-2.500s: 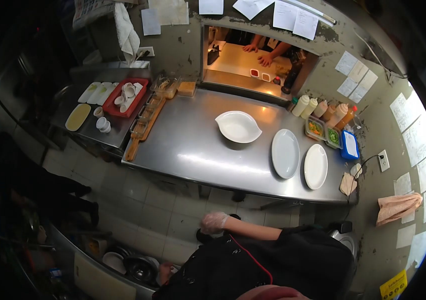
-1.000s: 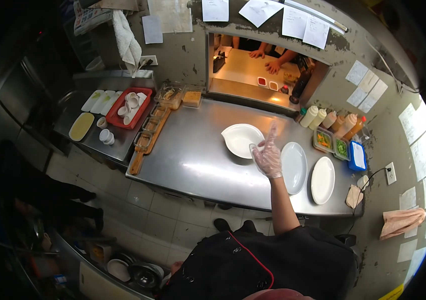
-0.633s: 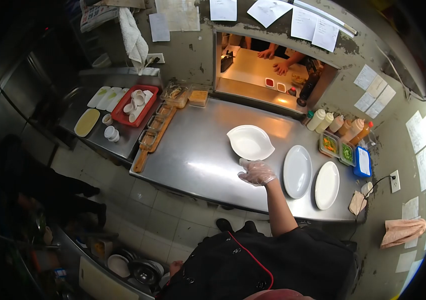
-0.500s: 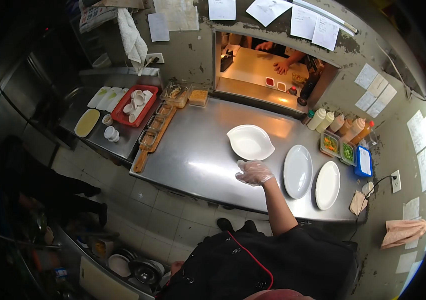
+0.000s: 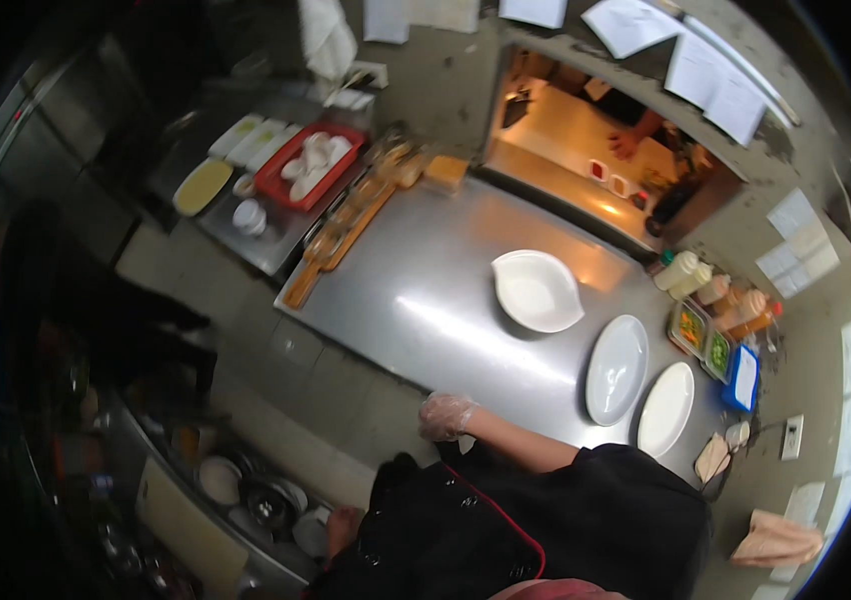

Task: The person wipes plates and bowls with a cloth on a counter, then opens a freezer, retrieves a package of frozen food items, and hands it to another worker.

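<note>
My right hand (image 5: 446,416), in a clear plastic glove, is over the front edge of the steel counter (image 5: 426,300). Its fingers look loosely curled, somewhat blurred, and nothing shows in them. Low beside my dark jacket, part of my left hand (image 5: 344,526) is visible; its fingers cannot be made out. A white bowl (image 5: 538,290) with pointed ends stands on the counter beyond my right hand. To its right lie a pale oval plate (image 5: 617,370) and a white oval plate (image 5: 666,408).
Squeeze bottles (image 5: 716,288) and tubs of cut vegetables (image 5: 691,328) line the right end. A wooden board (image 5: 351,240) with containers and a red basket (image 5: 311,165) are at left. Someone's hand (image 5: 626,145) shows through the pass window. Dishes (image 5: 266,505) are stacked low left.
My right hand has drawn back from beside the bowl to the counter's front edge, and its fingers have curled in. The view has turned, shifting the scene. The bowl stays on the counter.
</note>
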Demonstrator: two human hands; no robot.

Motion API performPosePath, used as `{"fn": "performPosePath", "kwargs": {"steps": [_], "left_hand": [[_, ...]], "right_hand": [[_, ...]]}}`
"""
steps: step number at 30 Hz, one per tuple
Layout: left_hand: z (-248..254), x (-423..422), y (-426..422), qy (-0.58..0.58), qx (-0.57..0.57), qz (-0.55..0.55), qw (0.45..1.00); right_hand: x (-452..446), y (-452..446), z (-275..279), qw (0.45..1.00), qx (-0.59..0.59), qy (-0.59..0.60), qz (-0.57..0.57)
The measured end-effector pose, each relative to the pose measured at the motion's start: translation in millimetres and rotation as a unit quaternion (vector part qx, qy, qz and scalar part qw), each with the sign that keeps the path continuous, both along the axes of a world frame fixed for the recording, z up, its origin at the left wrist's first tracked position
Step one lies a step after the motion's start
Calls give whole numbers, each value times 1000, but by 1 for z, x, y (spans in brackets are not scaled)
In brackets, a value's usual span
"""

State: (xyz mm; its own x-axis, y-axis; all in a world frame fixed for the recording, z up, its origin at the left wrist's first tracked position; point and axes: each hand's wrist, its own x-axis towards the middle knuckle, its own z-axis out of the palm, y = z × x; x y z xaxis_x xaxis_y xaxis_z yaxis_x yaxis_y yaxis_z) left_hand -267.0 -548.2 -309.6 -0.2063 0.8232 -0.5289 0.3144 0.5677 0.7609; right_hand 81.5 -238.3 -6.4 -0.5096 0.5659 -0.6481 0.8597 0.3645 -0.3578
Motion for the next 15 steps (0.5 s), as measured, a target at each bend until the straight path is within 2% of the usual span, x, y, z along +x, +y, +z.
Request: {"fn": "performPosePath", "kwargs": {"steps": [1,2,3,5,7,9,15], "left_hand": [[-9,-7,-7,-49,-32,48,997],[-29,-26,-12,138,142,-151,969],[-13,-20,-13,-86,-18,70,994],[15,-29,-4,-198,30,134,971],[32,-39,12,-144,7,165,976],[101,-36,54,-154,-18,211,965],[89,-82,158,-47,62,126,989]], "right_hand": [[-12,1,5,999,-7,-9,51],[-26,1,6,994,-14,-18,108],[-40,1,-2,989,-35,-35,137],[-64,-3,-16,978,-50,-35,197],[-91,1,-11,970,-68,-37,229],[-116,10,-15,968,-66,-42,238],[-197,49,-2,958,-9,-52,282]]}}
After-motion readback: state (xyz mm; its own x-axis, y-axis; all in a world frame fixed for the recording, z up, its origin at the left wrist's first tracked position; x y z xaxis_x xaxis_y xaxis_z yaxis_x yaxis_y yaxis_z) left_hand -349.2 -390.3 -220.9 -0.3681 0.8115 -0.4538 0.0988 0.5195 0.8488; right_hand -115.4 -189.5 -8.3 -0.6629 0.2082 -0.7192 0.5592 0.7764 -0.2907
